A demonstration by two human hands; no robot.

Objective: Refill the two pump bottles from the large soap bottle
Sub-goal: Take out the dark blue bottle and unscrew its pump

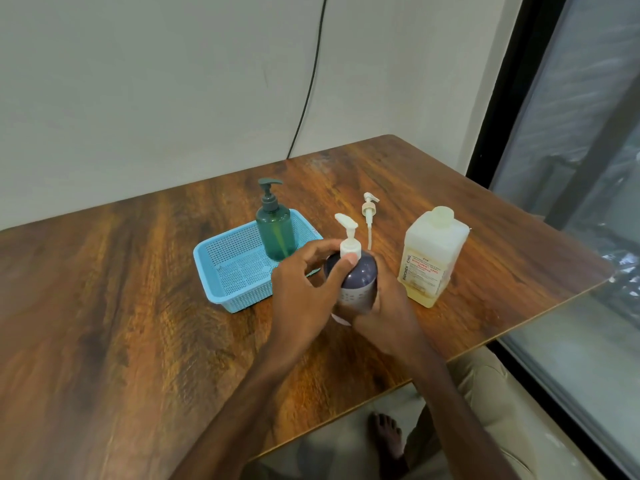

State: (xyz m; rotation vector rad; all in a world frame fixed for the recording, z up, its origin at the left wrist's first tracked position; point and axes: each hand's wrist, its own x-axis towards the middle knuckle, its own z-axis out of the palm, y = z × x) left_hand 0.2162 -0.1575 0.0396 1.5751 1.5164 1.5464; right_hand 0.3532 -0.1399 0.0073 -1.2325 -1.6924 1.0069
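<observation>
A purple pump bottle [358, 275] stands on the table in front of me. My right hand [388, 306] wraps its body from the right side. My left hand [304, 289] pinches the collar of its white pump [349, 242] between thumb and fingers. The green pump bottle [275, 230] stands upright in the far right corner of a blue basket [225, 275], its dark pump on. The large soap bottle [431, 259], pale yellow and square, stands to the right with its neck open. A loose white pump [369, 216] lies on the table behind the purple bottle.
The wooden table [138, 306] ends in a slanted front edge near my knees and a right edge by a window [571, 168]. A black cable [311, 81] runs down the wall behind. My bare foot [388, 441] shows below the table.
</observation>
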